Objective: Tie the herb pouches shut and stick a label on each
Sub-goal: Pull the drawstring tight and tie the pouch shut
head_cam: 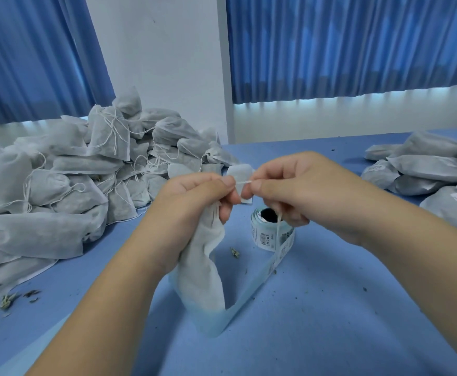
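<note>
A white non-woven herb pouch [207,270] hangs upright above the blue table. My left hand [194,196] grips its gathered neck. My right hand [289,185] pinches the pouch's thin white drawstring [243,182], which runs taut between both thumbs. A loose end of string hangs down from my right fist. The pouch's top flap [239,172] sticks up behind my fingers. Behind the pouch a roll of printed labels [270,229] stands on the table, and its pale backing strip [251,297] trails toward me.
A big heap of untied pouches with loose strings [86,164] fills the left of the table [330,308]. A stack of flat labelled pouches [433,172] lies at the right. Dried herb crumbs [10,298] are scattered on the blue surface. Blue curtains hang behind.
</note>
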`<state>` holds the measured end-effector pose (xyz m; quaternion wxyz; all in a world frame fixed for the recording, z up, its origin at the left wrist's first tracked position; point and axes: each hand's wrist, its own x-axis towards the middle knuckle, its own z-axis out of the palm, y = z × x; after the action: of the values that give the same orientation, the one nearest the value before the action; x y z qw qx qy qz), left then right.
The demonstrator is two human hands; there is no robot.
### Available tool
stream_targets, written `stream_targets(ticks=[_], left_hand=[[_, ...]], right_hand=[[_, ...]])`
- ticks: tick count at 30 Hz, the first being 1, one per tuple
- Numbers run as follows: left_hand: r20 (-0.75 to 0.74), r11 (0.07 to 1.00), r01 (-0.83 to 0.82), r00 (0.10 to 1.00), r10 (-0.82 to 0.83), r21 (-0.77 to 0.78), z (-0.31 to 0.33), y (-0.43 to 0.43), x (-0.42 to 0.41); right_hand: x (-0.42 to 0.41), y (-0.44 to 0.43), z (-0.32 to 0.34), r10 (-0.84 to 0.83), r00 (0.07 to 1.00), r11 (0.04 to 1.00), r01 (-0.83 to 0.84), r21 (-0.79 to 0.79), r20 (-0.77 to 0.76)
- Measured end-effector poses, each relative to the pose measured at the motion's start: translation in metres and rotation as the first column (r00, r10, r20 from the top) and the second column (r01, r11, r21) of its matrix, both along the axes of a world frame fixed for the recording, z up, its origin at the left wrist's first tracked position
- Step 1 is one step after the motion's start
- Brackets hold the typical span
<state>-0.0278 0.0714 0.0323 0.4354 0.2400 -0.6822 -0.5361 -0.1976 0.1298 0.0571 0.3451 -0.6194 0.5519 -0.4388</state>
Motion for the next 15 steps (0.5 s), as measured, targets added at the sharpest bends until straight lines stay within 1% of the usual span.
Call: stream_targets(ticks=[2,3,4,5,6,7,9,10,12,14,15], left_hand=[[-0.12,0.986,0.118,0.987,-0.104,0.116,0.001,0.002,-0.002],[-0.181,0.976,0.157,0.975,-0.129,0.148,0.001,0.003,-0.003],[-0.22,0.974,0.162,0.967,-0.125,0.159,0.001,0.004,-0.005],[-0.234,0.979,0.134,0.967,-0.095,0.152,0.001,0.005,-0.006],[-0.216,0.99,0.072,0.975,-0.046,0.117,0.001,0.006,-0.008],[-0.166,0.999,-0.014,0.986,0.023,0.052,0.001,0.006,-0.008],[-0.018,0.97,-0.183,0.983,0.183,-0.162,-0.002,0.005,-0.007],[0.05,0.941,-0.215,0.971,0.235,-0.263,-0.002,0.005,-0.007],[0.146,0.899,-0.205,0.949,0.279,-0.387,-0.002,0.007,-0.006],[0.22,0.892,-0.161,0.937,0.273,-0.423,-0.002,0.008,-0.006],[0.251,0.902,-0.14,0.933,0.259,-0.409,-0.002,0.009,-0.006]], right_hand=[[0.0,-0.001,-0.001,-0.028,0.998,0.998,0.031,-0.06,0.051],[0.001,-0.002,-0.002,-0.045,0.998,0.995,0.049,-0.086,0.047],[0.003,-0.002,-0.005,-0.065,0.998,0.992,0.066,-0.11,0.013],[0.006,-0.002,-0.008,-0.08,0.996,0.988,0.073,-0.136,-0.045],[0.009,-0.002,-0.01,-0.082,0.99,0.985,0.064,-0.161,-0.112],[0.012,-0.002,-0.01,-0.078,0.982,0.982,0.046,-0.183,-0.17],[0.012,0.0,-0.008,-0.088,0.963,0.976,0.033,-0.215,-0.254],[0.011,0.002,-0.004,-0.109,0.949,0.971,0.039,-0.234,-0.295],[0.006,0.006,0.005,-0.147,0.914,0.962,0.043,-0.269,-0.378],[0.0,0.011,0.012,-0.152,0.897,0.957,0.028,-0.289,-0.415],[-0.001,0.012,0.014,-0.147,0.897,0.955,0.019,-0.295,-0.417]])
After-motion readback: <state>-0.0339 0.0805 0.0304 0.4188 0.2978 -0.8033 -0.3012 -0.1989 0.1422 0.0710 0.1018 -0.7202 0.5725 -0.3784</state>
